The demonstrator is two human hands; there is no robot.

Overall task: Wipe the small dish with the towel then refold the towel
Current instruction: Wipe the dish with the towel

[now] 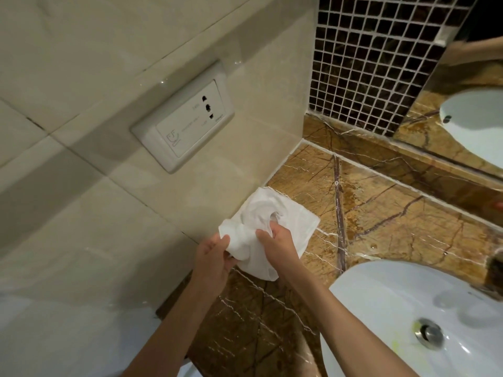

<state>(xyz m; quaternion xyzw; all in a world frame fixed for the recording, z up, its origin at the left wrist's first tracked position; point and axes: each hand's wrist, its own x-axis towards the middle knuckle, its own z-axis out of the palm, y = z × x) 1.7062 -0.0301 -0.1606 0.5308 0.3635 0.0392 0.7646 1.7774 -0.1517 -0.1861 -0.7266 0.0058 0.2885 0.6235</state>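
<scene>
A white towel [296, 221] is bunched up over the brown marble counter [402, 221], close to the beige tiled wall. My left hand [211, 257] pinches the towel's left edge. My right hand [277, 244] grips a fold near its middle, fingers pushed into the cloth. The towel's far part lies on the counter and its near part hangs off my hands. A rounded white shape under the cloth near the wall may be the small dish, but I cannot tell; no dish shows plainly.
A white sink basin [408, 317] with a metal drain [428, 333] fills the lower right. A wall socket plate [185, 121] sits on the tiled wall at left. Dark mosaic tiles [364, 63] and a mirror [462, 104] stand behind the counter.
</scene>
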